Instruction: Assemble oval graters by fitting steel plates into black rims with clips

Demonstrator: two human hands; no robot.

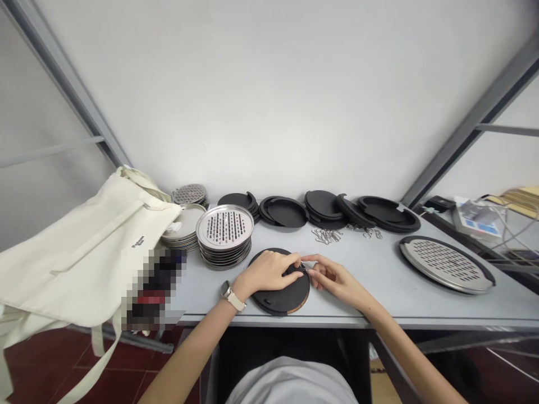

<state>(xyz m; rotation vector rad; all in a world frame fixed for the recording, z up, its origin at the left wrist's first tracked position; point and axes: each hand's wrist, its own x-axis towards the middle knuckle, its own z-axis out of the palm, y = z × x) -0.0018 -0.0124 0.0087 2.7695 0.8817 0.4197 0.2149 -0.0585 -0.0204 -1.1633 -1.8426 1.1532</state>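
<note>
A round black disc (281,292) lies flat near the table's front edge. My left hand (269,270) rests on top of it, fingers curled toward its right rim. My right hand (332,277) meets it there from the right, thumb and forefinger pinched on a small metal piece (304,269) at the disc's edge. Both hands touch at that spot. A watch sits on my left wrist.
A stack of perforated steel discs (224,231) and plain steel plates (185,224) stand behind my left hand. Black lids (324,206) line the wall, with small wire clips (327,235) before them. An assembled grater disc (447,264) lies right. A cream bag (84,247) lies left.
</note>
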